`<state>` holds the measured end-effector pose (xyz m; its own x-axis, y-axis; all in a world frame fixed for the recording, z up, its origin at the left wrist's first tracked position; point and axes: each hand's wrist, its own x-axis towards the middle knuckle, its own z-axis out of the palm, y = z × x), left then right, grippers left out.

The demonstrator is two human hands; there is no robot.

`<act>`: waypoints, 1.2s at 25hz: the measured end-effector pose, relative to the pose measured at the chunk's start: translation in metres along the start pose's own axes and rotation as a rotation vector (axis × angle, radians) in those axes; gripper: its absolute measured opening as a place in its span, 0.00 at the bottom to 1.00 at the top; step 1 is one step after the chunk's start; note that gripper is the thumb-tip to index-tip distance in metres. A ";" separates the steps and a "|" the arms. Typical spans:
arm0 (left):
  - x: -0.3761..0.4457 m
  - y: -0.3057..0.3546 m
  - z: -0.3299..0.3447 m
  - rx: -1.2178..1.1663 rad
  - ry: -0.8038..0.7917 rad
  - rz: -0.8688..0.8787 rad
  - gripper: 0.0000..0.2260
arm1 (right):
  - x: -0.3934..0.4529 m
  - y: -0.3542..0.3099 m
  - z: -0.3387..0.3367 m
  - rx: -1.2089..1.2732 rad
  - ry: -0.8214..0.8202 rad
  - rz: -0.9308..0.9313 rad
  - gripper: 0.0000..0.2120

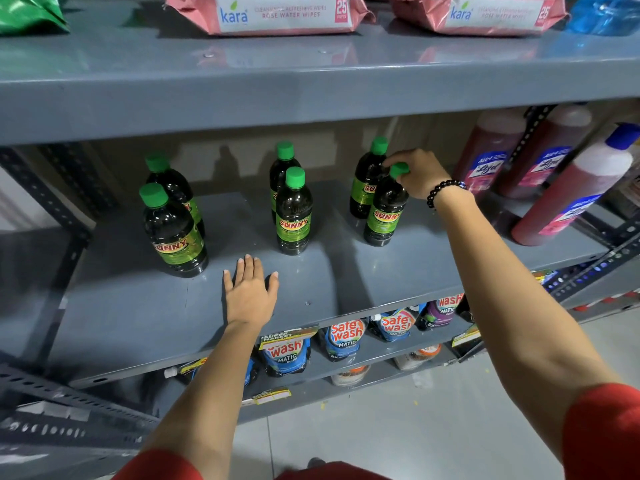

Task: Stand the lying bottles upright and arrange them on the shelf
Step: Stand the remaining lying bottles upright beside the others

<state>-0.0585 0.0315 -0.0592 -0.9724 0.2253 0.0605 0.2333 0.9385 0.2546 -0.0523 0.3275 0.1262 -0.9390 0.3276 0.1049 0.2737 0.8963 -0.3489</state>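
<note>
- A grey metal shelf (346, 271) with a smooth, glossy painted top holds six dark bottles, all upright, in three front-and-back pairs.
- Each bottle is rounded plastic with a green screw cap and a green label reading "SUNNY"; the front right bottle (385, 209) stands just before its partner.
- The right hand (419, 173), a black bead bracelet (443, 192) at its wrist, closes its fingers round that bottle's cap.
- The left hand (250, 292) lies flat and open on the shelf, empty, between the left and middle pairs.
- Above lie pink "kara ROSE WATER WIPES" packs (277, 13); below, "Safe wash MATIC" pouches (344, 336).
</note>
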 end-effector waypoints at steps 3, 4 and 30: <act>0.001 0.000 0.001 -0.003 0.004 -0.003 0.25 | -0.002 -0.004 0.003 0.068 0.022 0.019 0.24; 0.001 -0.001 0.001 -0.003 0.003 -0.002 0.25 | -0.004 -0.005 0.006 0.105 0.042 0.047 0.24; 0.001 -0.001 0.001 -0.007 0.007 0.002 0.25 | -0.061 0.034 0.123 0.598 0.246 0.497 0.21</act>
<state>-0.0595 0.0312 -0.0605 -0.9720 0.2250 0.0673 0.2348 0.9362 0.2614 -0.0115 0.3008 -0.0067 -0.6458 0.7634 -0.0161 0.4235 0.3406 -0.8395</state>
